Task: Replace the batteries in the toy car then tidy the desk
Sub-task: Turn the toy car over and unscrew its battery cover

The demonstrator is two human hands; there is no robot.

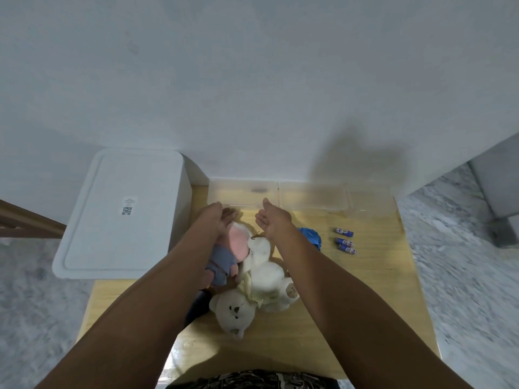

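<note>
Pale wood surface (351, 290), seen from above, butted against a white wall at 12 o'clock. Both forearms reach forward over the middle of it.

Left hand (222, 217): fingers extended, palm turned inward, empty. It sits above the upper end of a pink-and-blue plush toy (230, 254); whether it touches the toy cannot be told.

Right hand (273, 220): flat and spread, palm facing left, thumb up, empty. It hovers above the upper part of a white plush toy (266, 273). The two palms face each other with a gap between them.

Plush pile at centre: the pink-and-blue toy lies at 9 o'clock of the white one, touching it. A cream bear head (234, 313) lies at 6 o'clock of the pile, face up toward the camera.

Toy car (310, 238): a blue object just at 3 o'clock of the right wrist, partly hidden by the arm; detail too blurred to read.

Batteries (345, 240): three blue-and-white cells lying flat in a loose column at 3 o'clock of the blue object, near it but apart.

Clear plastic bins (309, 196) stand in a row along the wall at 12 o'clock. A white lidded box (120, 214) with a small QR label stands at 9 o'clock, beside the surface edge.
</note>
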